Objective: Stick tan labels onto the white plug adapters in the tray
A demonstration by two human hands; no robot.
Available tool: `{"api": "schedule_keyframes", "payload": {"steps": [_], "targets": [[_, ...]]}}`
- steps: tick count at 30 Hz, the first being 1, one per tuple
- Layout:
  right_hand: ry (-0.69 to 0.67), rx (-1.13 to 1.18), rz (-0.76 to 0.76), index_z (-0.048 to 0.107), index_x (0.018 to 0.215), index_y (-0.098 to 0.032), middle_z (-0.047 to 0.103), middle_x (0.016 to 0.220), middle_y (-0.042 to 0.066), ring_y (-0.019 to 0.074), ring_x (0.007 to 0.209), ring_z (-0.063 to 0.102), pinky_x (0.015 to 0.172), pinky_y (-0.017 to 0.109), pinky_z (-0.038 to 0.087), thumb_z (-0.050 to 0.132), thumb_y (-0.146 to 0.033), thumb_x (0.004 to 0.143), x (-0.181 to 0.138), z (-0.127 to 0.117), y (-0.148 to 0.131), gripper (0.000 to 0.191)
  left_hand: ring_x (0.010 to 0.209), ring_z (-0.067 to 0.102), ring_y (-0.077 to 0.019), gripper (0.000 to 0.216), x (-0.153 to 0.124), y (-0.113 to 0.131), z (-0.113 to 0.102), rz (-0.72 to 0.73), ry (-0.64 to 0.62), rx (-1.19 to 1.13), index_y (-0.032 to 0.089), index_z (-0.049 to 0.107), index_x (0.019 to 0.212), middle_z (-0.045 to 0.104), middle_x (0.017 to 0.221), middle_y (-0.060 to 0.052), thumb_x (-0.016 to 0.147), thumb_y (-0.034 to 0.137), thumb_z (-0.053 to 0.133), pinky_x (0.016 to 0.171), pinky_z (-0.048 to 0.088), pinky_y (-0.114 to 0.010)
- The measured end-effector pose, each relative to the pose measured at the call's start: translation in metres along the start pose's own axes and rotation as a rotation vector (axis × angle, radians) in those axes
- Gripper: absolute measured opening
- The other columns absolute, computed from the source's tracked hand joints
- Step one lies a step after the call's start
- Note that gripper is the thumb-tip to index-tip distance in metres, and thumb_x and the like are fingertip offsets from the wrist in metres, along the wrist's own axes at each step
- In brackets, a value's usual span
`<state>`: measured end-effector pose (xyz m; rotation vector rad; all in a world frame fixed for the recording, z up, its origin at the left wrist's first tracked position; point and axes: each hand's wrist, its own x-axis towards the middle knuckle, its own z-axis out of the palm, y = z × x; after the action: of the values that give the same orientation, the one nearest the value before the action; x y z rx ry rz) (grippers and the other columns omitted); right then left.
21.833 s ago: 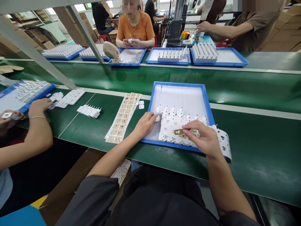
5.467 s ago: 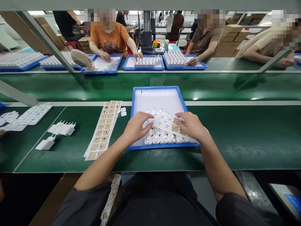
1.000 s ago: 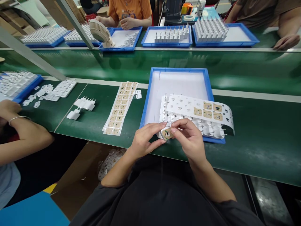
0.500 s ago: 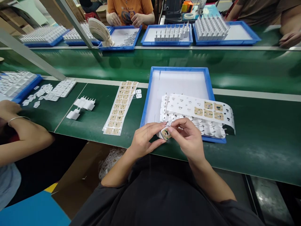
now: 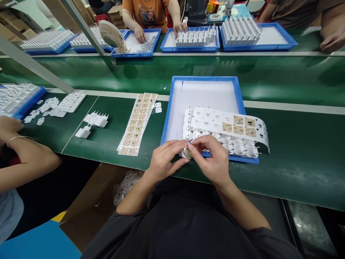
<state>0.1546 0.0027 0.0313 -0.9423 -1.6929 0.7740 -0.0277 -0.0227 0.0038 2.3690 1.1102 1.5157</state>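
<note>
By the blue tray, both hands, one gripped piece (mostly hidden)

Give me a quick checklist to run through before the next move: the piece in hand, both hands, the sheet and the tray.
1. Piece held in left hand: ok, between thumb and fingers.
2. Right hand gripping the piece: cannot tell; its fingertips are at the piece and hide part of it.
3. Piece's tan face squared up: cannot tell, partly covered.
4. Tan stickers on the sheet: ok, five show.
5. Sheet flat: not ok, its right end curls down past the tray.
6. Sheet off the plugs: not ok, it lies over some.
</note>
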Motion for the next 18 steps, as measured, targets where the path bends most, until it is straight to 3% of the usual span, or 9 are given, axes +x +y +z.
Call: {"api": "schedule_keyframes", "payload": {"steps": [3,7,9,12,18], "targets": [[-0.017,0.053,0.049,0.070,0.097,-0.026,0.064,0.099,0.005,0.0159,0.075,0.059,0.058,0.029,0.054,0.075,-0.027,0.093,0.004,0.000,0.004,0.007,0.116,0.074,-0.0253,0.050,-0.003,-0.001,0.002,-0.015,0.041,-0.018,0.021,0.059,0.140,0.077,0.123,-0.014,0.093,0.025,0.076,0.097,0.064,-0.040],[-0.270,0.433,0.261,0.070,0.108,-0.027,0.059,0.105,0.005,0.0179,0.088,0.061,0.059,0.026,0.058,0.073,-0.035,0.094,0.003,-0.002,0.013,0.016,0.120,0.073,-0.0256,0.050,-0.007,-0.003,0.005,-0.037,0.120,-0.075,0.023,0.057,0.141,0.076,0.126,-0.013,0.094,0.025,0.075,0.098,0.063,-0.042],[-0.325,0.543,0.311,0.068,0.115,-0.029,0.057,0.110,0.005,0.0190,0.095,0.060,0.061,0.026,0.060,0.077,-0.035,0.091,0.001,-0.001,0.016,0.026,0.121,0.072,-0.0256,0.048,-0.009,-0.004,0.007,-0.072,0.149,-0.097,0.023,0.059,0.139,0.075,0.127,-0.014,0.094,0.024,0.075,0.099,0.063,-0.043],[-0.272,0.541,0.324,0.066,0.112,-0.030,0.054,0.113,0.005,0.0180,0.096,0.058,0.062,0.024,0.058,0.083,-0.030,0.085,-0.001,0.005,0.015,0.032,0.119,0.073,-0.0246,0.044,-0.009,-0.005,0.010,-0.082,0.172,-0.093,0.021,0.061,0.133,0.075,0.125,-0.014,0.092,0.021,0.076,0.098,0.063,-0.043],[-0.103,0.568,0.306,0.068,0.092,-0.026,0.056,0.100,0.004,0.0201,0.092,0.059,0.064,0.028,0.055,0.082,-0.036,0.083,0.001,0.020,0.008,0.020,0.114,0.074,-0.0224,0.039,-0.006,-0.003,0.015,0.018,0.218,0.057,0.024,0.058,0.125,0.076,0.117,-0.008,0.091,0.022,0.078,0.093,0.065,-0.043]]}}
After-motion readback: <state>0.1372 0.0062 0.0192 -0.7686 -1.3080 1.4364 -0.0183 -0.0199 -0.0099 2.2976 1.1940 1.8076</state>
